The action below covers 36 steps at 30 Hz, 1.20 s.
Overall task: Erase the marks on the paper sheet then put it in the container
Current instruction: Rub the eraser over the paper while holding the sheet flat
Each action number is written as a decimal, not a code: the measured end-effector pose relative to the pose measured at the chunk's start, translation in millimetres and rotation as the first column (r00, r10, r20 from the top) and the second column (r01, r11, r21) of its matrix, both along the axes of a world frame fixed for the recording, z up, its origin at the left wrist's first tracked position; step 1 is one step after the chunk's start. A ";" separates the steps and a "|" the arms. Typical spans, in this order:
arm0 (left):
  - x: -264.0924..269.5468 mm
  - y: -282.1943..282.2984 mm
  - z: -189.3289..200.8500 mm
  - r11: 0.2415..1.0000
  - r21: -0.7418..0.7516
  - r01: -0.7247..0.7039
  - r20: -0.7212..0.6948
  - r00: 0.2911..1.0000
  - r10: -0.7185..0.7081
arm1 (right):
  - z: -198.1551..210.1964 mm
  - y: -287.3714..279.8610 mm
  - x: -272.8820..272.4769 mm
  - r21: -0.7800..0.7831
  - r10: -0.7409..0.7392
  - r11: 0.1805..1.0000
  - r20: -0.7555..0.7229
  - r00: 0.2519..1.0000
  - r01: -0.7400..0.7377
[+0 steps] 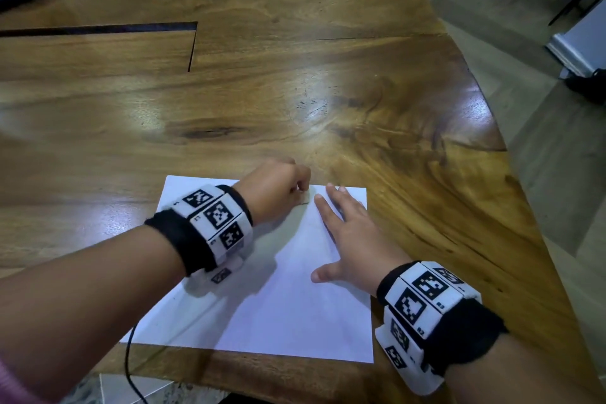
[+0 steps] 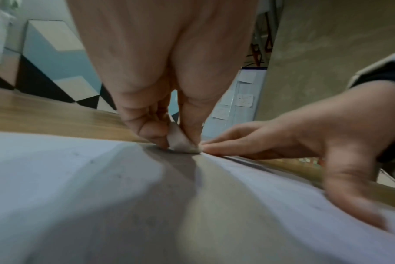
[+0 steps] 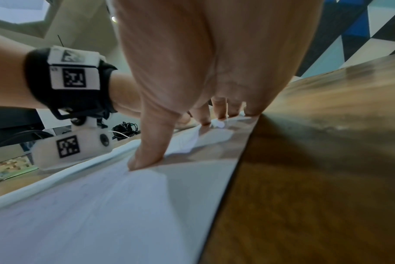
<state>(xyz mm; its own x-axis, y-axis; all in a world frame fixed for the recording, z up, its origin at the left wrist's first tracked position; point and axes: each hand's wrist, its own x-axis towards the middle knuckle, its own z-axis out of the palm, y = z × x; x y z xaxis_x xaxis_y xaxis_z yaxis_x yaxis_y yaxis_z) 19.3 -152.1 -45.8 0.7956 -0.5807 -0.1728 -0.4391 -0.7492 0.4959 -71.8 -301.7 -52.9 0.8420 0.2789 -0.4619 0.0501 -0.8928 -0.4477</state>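
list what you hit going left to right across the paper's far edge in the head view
left hand → eraser it pinches → right hand fingertips flat on the paper sheet → bare wooden table

wooden table (image 1: 295, 92) bare beyond paper sheet (image 1: 262, 305), 2 hands crowding its far edge

Glare on the glossy table (image 1: 314, 108); wrist views blurred, edges warped.
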 end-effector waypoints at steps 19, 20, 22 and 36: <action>-47.8 17.9 2.3 0.975 -0.018 0.222 -0.114 0.968 -0.222 | 0.9 0.2 -0.1 0.007 -0.005 1.000 -0.009 1.000 0.005; -48.3 19.3 2.5 0.972 -0.007 0.237 -0.139 0.962 -0.235 | 1.2 0.2 -0.2 0.008 -0.004 1.000 -0.010 1.000 0.004; -36.8 15.1 5.7 0.976 0.000 0.217 -0.123 0.969 -0.215 | 1.7 0.1 -0.4 0.003 0.002 1.000 -0.011 1.000 -0.001; -52.5 20.7 0.5 0.991 0.014 0.136 -0.072 0.988 -0.134 | 1.0 -0.1 -0.8 0.016 -0.012 1.000 -0.015 1.000 0.012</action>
